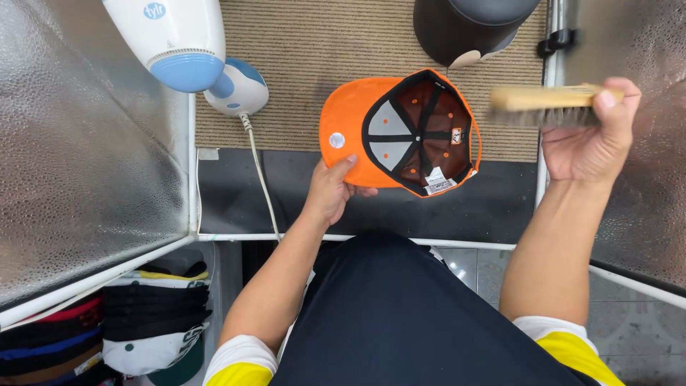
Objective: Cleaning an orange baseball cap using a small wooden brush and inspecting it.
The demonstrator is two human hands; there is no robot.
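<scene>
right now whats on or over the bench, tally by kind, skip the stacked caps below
orange cap, held upside down by the left hand: 1
wooden brush, held by the right hand: 1
white and blue steamer with its cord: 1
dark rounded form at the back: 1
total: 4

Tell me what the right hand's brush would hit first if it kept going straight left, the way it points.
Probably the orange cap held by the left hand: the brush in the right hand points left at the cap's open rim. Relative heights are unclear, so it might pass above.
</scene>
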